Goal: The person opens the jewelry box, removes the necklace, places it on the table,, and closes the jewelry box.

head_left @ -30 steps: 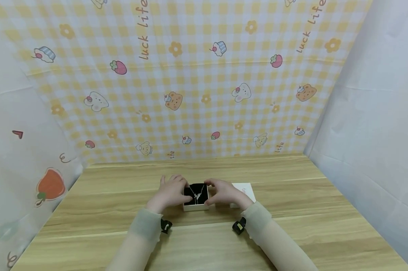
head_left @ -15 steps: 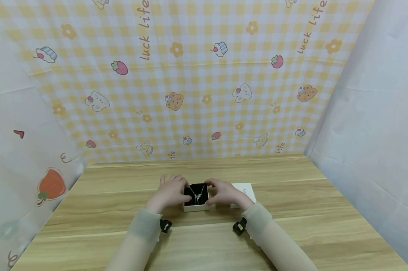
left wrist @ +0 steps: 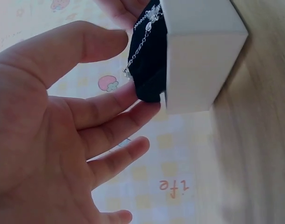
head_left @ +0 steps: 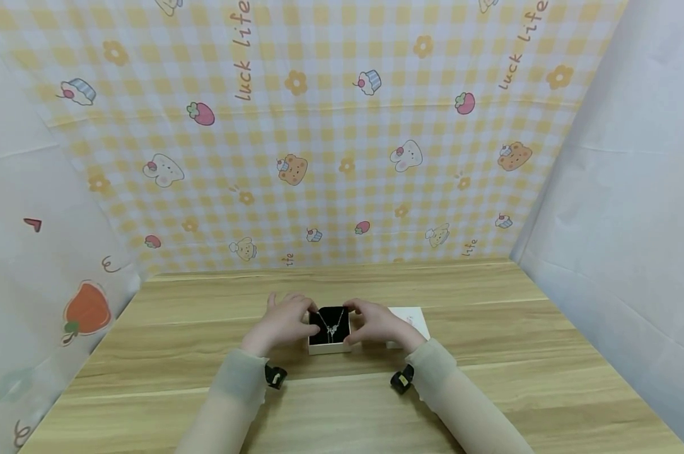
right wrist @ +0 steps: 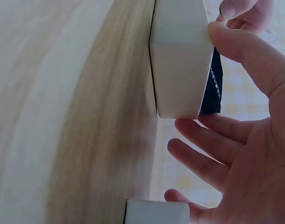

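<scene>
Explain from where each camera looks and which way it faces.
Head: on the head, facing forward and down to the table and cloth; left hand, right hand and sleeves show.
Left wrist: on that wrist, facing the black pad and box; left hand and part of the right show.
Right wrist: on that wrist, facing the box's other end; right hand and part of the left show.
Both wrist views share box, black pad and necklace.

I count two hands [head_left: 282, 325] [head_left: 372, 323], two sleeves [head_left: 228, 388] [head_left: 457, 384] and two wrist cameras [head_left: 275, 376] [head_left: 401, 379] before me, along with one box [head_left: 328, 349], one pad [head_left: 331, 314], one necklace [head_left: 331, 330], one lid [head_left: 408, 315], one worktop [head_left: 342, 413], one checked cloth [head_left: 330, 126] and two pale cloths [head_left: 12, 183] [head_left: 620, 221].
</scene>
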Demonstrator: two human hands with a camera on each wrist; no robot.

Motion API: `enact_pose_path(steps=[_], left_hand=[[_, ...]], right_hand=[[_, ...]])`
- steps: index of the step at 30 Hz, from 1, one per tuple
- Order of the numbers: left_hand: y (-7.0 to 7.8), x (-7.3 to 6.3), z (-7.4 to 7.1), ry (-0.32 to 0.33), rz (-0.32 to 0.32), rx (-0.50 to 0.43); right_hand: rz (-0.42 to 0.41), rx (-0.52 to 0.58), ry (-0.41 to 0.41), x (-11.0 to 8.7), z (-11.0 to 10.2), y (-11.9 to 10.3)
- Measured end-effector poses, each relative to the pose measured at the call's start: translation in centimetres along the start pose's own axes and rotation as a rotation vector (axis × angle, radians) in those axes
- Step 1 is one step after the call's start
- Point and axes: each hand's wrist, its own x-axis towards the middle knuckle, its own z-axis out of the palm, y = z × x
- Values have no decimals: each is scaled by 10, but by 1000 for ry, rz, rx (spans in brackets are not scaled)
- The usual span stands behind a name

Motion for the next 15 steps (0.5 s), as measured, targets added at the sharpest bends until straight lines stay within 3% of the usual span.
enact_pose_path(steps=[5,15], left_hand=[[-5,2,1,10,-16,-88],[-13,6,4,24,-2,-179]], right_hand=[[-3,5,-3,0,0,1],[-7,-3,5,0,0,1]])
